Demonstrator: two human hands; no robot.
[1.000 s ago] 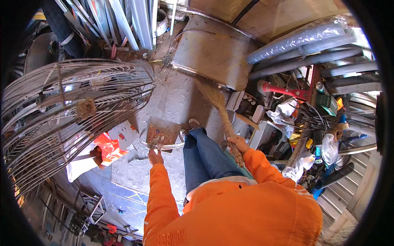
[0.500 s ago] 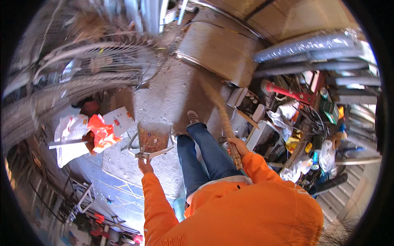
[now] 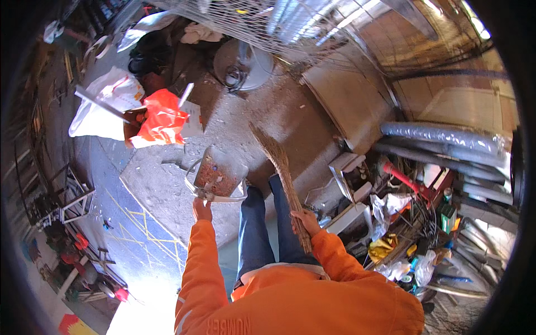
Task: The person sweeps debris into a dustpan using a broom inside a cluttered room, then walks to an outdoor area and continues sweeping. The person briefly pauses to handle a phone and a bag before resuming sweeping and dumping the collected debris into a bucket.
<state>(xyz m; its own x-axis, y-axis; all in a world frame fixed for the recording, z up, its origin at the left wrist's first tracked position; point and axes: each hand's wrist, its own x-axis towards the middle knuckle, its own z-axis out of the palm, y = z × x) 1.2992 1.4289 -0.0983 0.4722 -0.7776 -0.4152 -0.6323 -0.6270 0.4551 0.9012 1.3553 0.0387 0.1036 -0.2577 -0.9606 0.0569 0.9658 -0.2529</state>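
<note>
My left hand (image 3: 202, 210) is closed on the near end of a metal dustpan (image 3: 233, 167) with a bent frame. Reddish-brown debris (image 3: 214, 181) with pale bits lies in the pan, which is held above the concrete floor in front of my left leg. In my right hand (image 3: 305, 221) is a twig broom (image 3: 286, 177), gripped near its tied lower end. Its brush end points forward and left, beyond the pan, and does not touch it. Whether the broom tip meets the floor I cannot tell.
Forward left stand a white bag (image 3: 106, 111) and an orange-red bag (image 3: 162, 118). A grey round object (image 3: 254, 70) with cable sits farther ahead, below wire mesh (image 3: 234, 22). On my right are mixed clutter, a red-handled tool (image 3: 407, 180) and plastic-wrapped rolls (image 3: 441, 137).
My view has turned left, bringing the bags and grey round object higher in the picture. The dustpan appears more from above. Both hands keep hold of the dustpan and broom.
</note>
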